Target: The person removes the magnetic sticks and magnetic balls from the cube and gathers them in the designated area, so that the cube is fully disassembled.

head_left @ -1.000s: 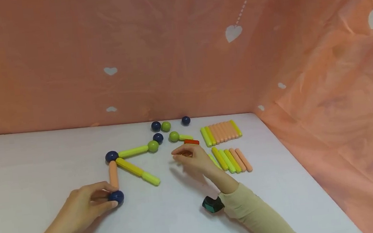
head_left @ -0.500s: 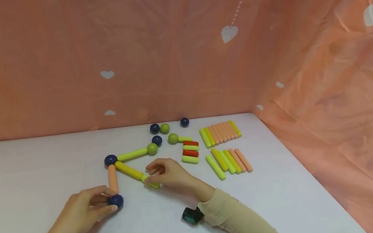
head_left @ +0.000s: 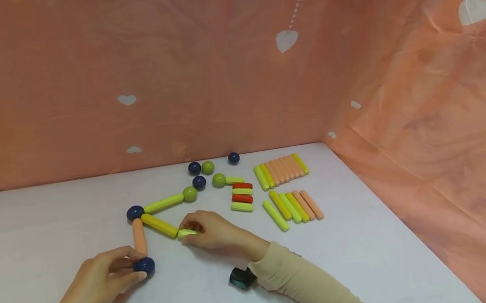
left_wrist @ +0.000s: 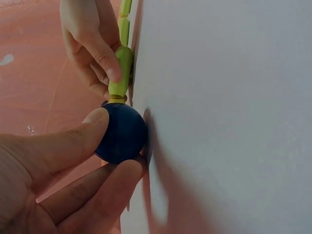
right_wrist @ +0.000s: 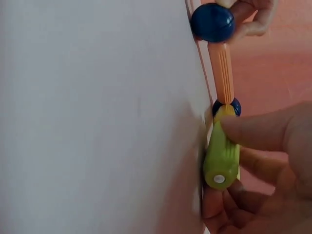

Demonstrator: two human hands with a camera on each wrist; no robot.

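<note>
My left hand pinches a dark blue ball between thumb and fingers, seen closely in the left wrist view. A peach magnetic rod runs from that ball to another dark blue ball. From this second ball, a lime rod leads to a green ball, and a yellow rod slants toward my right hand. My right hand pinches a short lime rod at the yellow rod's free end. A silvery spot marks the lime rod's near end in the right wrist view.
Short red and lime rods lie stacked in the middle, near a green ball with a rod. Loose balls sit at the back. Rows of rods lie to the right. A patterned cloth hangs behind the white table.
My right hand has moved left from beside the red rods to the short lime rod and now pinches it. The left hand keeps hold of the blue ball. The head view has shifted slightly.
</note>
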